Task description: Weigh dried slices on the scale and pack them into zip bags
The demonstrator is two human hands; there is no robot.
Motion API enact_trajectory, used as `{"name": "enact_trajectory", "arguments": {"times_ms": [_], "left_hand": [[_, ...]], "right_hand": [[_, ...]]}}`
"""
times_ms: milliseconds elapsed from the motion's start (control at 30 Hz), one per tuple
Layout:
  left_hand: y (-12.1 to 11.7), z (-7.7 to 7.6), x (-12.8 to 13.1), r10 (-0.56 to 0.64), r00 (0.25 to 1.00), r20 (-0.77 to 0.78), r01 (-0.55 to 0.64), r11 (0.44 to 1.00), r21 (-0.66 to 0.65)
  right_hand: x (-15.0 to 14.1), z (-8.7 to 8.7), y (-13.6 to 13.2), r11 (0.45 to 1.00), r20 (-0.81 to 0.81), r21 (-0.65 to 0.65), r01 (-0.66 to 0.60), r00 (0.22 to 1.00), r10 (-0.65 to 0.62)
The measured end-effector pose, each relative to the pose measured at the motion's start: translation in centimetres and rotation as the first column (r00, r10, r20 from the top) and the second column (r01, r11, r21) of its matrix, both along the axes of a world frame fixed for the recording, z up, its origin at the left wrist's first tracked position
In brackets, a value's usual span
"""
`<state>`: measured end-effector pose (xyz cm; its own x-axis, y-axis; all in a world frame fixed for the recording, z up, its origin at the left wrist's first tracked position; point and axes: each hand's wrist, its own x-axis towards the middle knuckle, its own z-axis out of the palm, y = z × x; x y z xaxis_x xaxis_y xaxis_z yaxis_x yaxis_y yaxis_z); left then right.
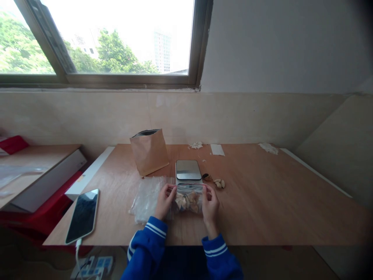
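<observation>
A small clear plastic bag [189, 199] filled with pale nut pieces stands on the wooden table [262, 202] between my hands. My left hand [164, 201] pinches the bag's top left corner. My right hand [210, 205] pinches its top right corner. Just behind the bag sits a small kitchen scale [188, 170] with a shiny top. A pile of empty clear bags [145, 198] lies under and beside my left hand.
An open brown paper bag [149, 151] stands behind the scale's left. Loose nut pieces [219, 183] lie right of the scale. A phone [83, 215] on a cable lies at the table's left edge. White scraps [268, 147] lie near the wall.
</observation>
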<state>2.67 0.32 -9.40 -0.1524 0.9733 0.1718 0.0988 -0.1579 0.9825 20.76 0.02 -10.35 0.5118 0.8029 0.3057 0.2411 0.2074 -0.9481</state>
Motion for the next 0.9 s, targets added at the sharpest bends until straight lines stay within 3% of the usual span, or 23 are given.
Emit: {"name": "enact_trajectory", "arguments": {"times_ms": [500, 900], "left_hand": [[0.4, -1.0, -0.3, 0.021, 0.995, -0.095, -0.019, 1.0, 0.023], [-0.2, 0.1, -0.4, 0.087, 0.996, -0.032, -0.086, 0.996, 0.04]], "right_hand": [[0.4, -0.3, 0.1, 0.998, 0.077, 0.057, -0.019, 0.997, 0.015], [0.3, -0.7, 0.3, 0.998, 0.087, 0.019, -0.062, 0.994, 0.06]]}}
